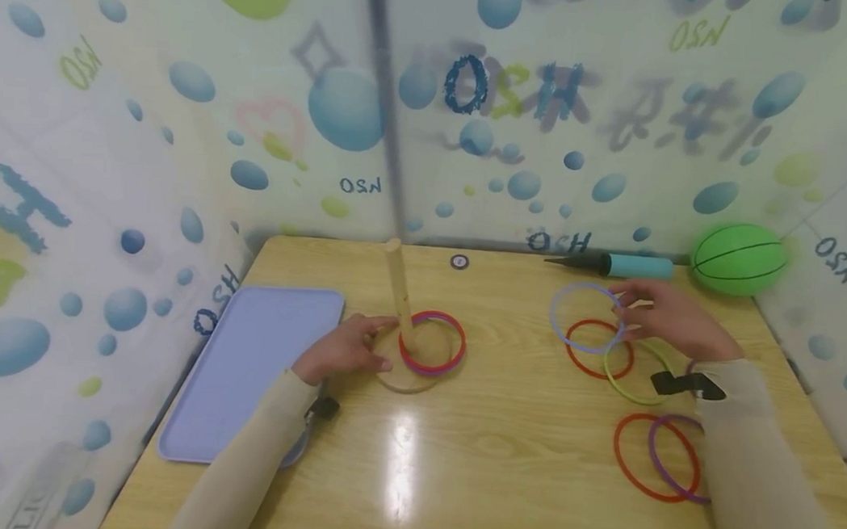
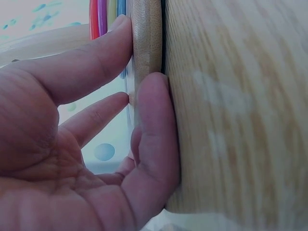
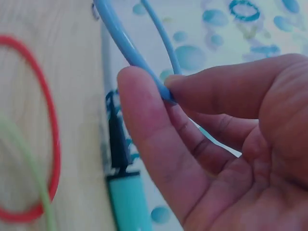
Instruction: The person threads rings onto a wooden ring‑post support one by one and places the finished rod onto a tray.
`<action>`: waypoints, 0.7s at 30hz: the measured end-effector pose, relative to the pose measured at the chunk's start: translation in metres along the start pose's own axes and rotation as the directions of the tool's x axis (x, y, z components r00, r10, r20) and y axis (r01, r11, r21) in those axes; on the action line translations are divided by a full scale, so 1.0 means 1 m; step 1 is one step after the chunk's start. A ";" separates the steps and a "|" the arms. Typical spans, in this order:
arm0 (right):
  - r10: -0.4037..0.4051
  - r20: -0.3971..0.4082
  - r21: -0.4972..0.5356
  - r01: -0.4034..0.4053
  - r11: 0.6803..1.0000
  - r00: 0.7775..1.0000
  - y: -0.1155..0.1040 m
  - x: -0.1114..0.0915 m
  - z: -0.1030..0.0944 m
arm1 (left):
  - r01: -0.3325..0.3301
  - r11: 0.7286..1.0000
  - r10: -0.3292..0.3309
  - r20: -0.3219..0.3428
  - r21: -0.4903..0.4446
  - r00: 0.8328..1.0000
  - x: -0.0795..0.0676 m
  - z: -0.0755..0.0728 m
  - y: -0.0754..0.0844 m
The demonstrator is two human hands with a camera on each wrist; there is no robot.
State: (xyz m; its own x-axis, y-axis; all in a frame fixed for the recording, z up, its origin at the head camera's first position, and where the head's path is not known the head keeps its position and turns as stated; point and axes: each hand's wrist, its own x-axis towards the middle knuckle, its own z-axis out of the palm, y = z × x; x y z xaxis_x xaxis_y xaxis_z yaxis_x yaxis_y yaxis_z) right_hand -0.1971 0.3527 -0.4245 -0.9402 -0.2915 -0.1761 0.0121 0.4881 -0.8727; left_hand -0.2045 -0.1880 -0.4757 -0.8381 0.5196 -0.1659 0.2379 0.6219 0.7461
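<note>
Large characters (image 1: 510, 88) on the back wall (image 1: 430, 164) read O, a 2 or S, then H, repeated smaller below; other small sets (image 1: 361, 185) end in an N shape; the left wall (image 1: 95, 163) bears a big H (image 1: 18, 206); blurred grey characters (image 1: 638, 112) cannot be read

The right hand (image 1: 668, 318) pinches a tilted blue ring (image 3: 124, 45) near a red ring (image 3: 55, 144); the left hand (image 1: 346, 347) holds the wooden base (image 2: 147, 33) of an upright wooden peg (image 1: 399, 287) encircled by stacked rings (image 2: 101, 17).
</note>
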 end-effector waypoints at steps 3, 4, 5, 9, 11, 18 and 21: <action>-0.013 -0.013 0.000 0.013 1.000 1.000 -0.011 0.003 0.003 | 0.005 1.000 -0.005 -0.002 0.006 1.000 0.001 0.000 -0.002; -0.024 -0.016 0.001 0.024 1.000 1.000 -0.015 0.005 0.003 | 0.009 1.000 -0.009 0.000 0.006 1.000 0.001 0.000 -0.002; -0.037 -0.021 -0.001 0.037 0.999 0.999 -0.018 0.006 0.004 | 0.012 1.000 -0.012 0.000 0.005 1.000 0.001 0.000 -0.002; -0.072 -0.064 0.031 0.074 0.997 0.995 -0.040 0.009 0.009 | 0.027 1.000 -0.027 -0.005 -0.004 1.000 0.001 -0.001 0.000; -0.096 -0.090 0.063 0.102 0.993 0.991 -0.053 0.010 0.014 | 0.024 1.000 -0.024 -0.010 -0.005 1.000 0.001 -0.001 0.000; -0.177 -0.195 0.173 0.212 0.962 0.965 -0.097 0.011 0.038 | 0.032 0.999 -0.032 -0.009 -0.009 0.999 -0.002 -0.002 0.000; -0.229 -0.226 0.278 0.288 0.916 0.947 -0.112 0.011 0.047 | 0.022 1.000 -0.022 -0.009 0.004 1.000 0.000 -0.002 0.000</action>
State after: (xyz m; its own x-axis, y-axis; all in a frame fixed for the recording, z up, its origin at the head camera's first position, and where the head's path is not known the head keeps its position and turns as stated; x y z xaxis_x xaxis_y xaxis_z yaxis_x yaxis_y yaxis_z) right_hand -0.1925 0.2567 -0.3502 -0.9699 -0.2020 0.1358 -0.1648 0.1346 -0.9771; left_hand -0.2050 -0.1896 -0.4749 -0.8474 0.5008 -0.1762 0.2219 0.6356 0.7394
